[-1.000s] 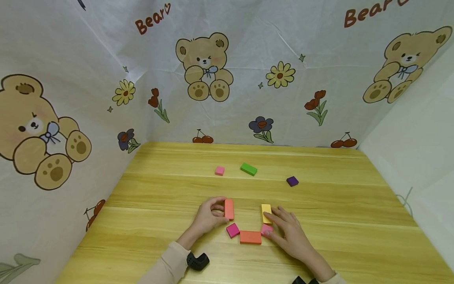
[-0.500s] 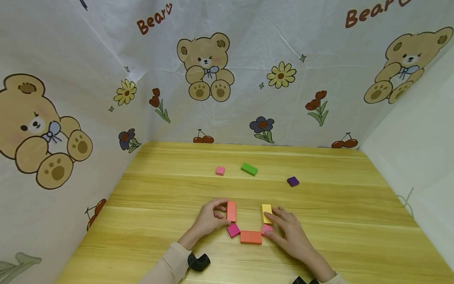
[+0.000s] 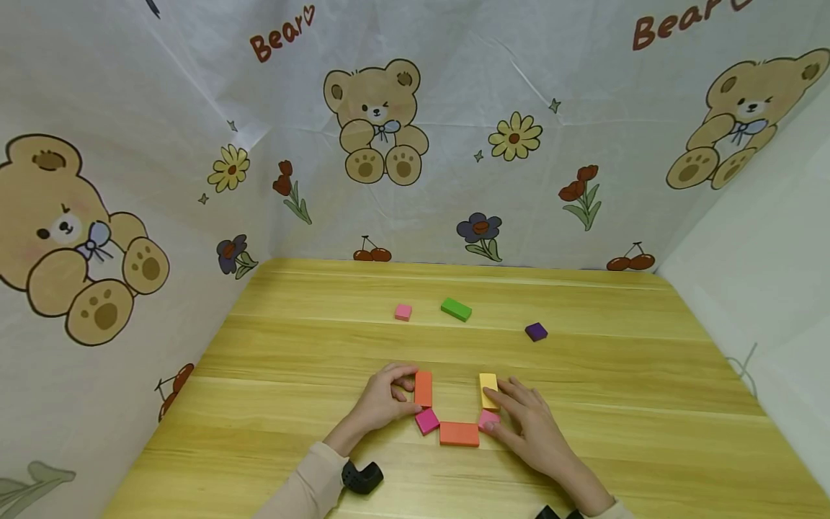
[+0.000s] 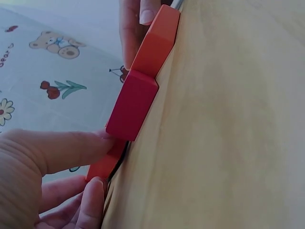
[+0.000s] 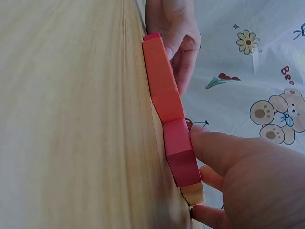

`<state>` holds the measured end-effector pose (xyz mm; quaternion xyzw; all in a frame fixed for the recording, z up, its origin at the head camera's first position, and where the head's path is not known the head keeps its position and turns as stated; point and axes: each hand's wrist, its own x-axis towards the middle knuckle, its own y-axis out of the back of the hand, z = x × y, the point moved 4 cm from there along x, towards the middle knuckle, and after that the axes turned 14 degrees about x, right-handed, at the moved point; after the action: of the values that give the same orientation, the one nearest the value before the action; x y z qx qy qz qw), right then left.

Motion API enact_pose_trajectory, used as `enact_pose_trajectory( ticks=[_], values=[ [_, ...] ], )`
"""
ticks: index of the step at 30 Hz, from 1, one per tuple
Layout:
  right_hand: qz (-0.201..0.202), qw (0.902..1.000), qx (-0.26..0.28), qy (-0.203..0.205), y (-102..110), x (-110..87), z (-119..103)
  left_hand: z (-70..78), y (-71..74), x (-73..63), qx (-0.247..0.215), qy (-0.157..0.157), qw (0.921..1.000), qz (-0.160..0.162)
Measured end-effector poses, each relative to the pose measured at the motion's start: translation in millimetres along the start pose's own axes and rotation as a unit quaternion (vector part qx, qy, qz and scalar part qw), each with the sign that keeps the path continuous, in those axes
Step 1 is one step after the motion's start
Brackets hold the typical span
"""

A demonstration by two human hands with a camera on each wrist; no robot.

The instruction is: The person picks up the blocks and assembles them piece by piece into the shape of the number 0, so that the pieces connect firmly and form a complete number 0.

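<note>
Spreading across the lower part of the head view, a wood-grain worktop [image 3: 616, 404] meets a white cloth [image 3: 447, 151] printed with bears, flowers and cherries along its far edge, with a plain white panel [image 3: 765, 252] past its right edge. Toward the far edge lie a small pink cube [image 3: 403, 313], a green block [image 3: 457, 309] and, further right, a purple block [image 3: 536, 331]. Nearer the near edge, five blocks form a U opening toward the far edge: an upper-left orange block [image 3: 424, 388], a turned magenta block [image 3: 426, 421], a crosswise orange block [image 3: 459, 434], a pink block [image 3: 488, 416] and a yellow block [image 3: 487, 382]. Both forearms reach in from the near edge. The left hand [image 3: 381, 398] pinches the upper-left orange block between thumb and index finger, other fingers curled beneath. The right hand [image 3: 532, 429] is loosely spread, thumb touching the pink block, index finger resting on the yellow one.
</note>
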<state>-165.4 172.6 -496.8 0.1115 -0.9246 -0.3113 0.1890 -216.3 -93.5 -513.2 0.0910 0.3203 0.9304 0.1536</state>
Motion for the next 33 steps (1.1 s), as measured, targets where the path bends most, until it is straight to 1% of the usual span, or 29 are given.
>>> enact_pose_trajectory(
  ticks=[9,24,33],
  values=[
    [-0.001,1.0000,0.000,0.000,1.0,0.3,-0.9,-1.4,-1.4,1.3,0.007,-0.007,0.9999,-0.006],
    [0.001,1.0000,-0.002,0.002,0.5,0.2,1.0,1.1,-0.7,0.7,-0.005,-0.004,0.9999,-0.010],
    [0.000,1.0000,-0.002,0.001,-0.2,0.5,1.8,0.1,-0.4,0.2,-0.003,-0.005,1.0000,-0.008]
  ],
)
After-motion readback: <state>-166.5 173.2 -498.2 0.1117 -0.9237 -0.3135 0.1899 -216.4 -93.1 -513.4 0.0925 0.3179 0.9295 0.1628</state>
